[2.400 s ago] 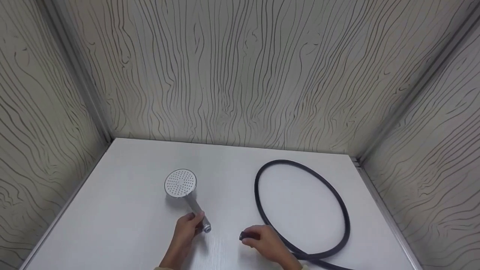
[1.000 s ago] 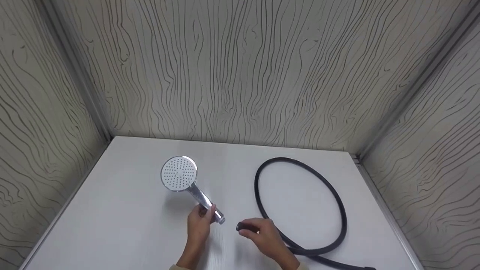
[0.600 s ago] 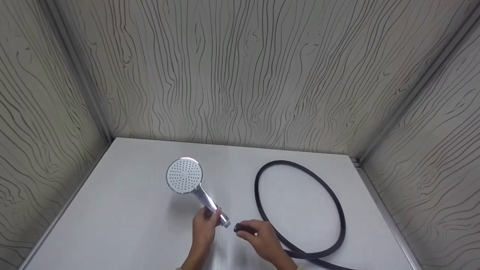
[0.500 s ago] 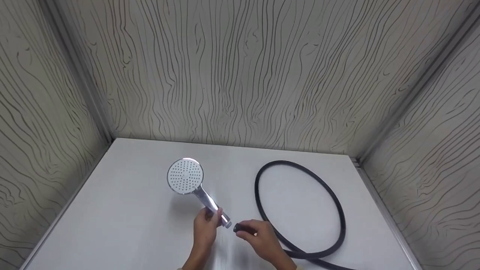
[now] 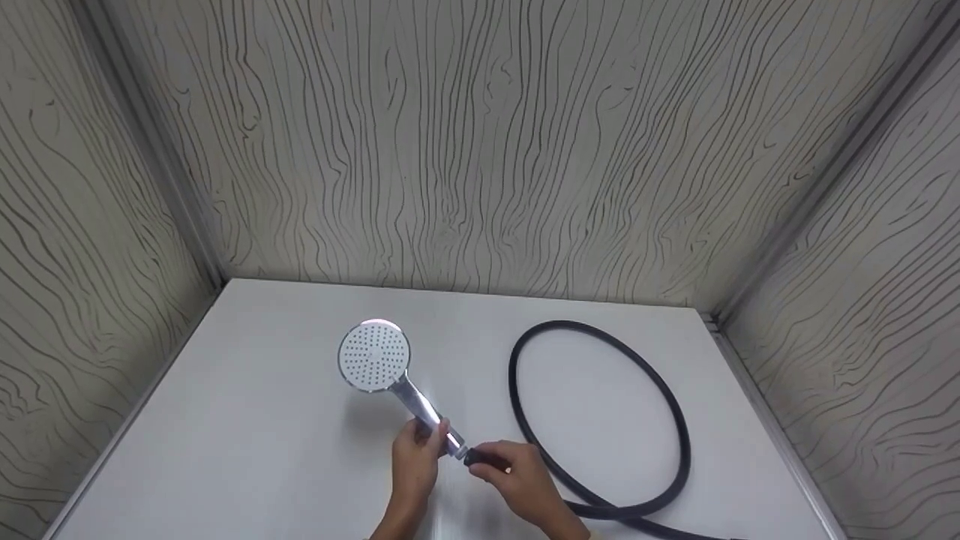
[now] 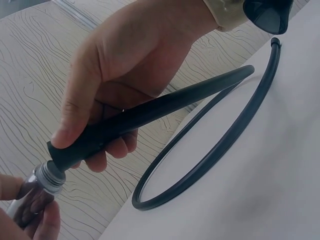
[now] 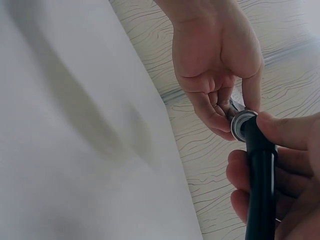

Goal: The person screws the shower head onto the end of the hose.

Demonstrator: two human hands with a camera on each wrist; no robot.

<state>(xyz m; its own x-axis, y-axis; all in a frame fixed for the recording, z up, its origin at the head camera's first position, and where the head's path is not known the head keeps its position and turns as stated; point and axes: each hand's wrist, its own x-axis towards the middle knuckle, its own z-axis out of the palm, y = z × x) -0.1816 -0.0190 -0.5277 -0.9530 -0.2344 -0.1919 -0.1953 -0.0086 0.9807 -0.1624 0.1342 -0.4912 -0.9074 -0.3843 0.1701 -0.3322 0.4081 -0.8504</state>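
Two grips clamp above the white table (image 5: 255, 405), well short of its far edge (image 5: 450, 293): left hand (image 5: 415, 461) on the chrome, disc-faced shower head (image 5: 374, 356), right hand (image 5: 523, 478) pinching the smooth black hose (image 6: 155, 108) at ridged threads (image 6: 50, 177).

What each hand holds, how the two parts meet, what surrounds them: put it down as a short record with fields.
Left hand: grips the handle of the shower head
Right hand: pinches one end of the black hose
Shower head: silver, with a pale dotted face
Black hose: lies in a loop, crossing itself near the right hand
Joint: hose end slanted at the threaded tip, threads showing; appears to touch
Surface: white table
Walls: pale, with dark wood-grain lines
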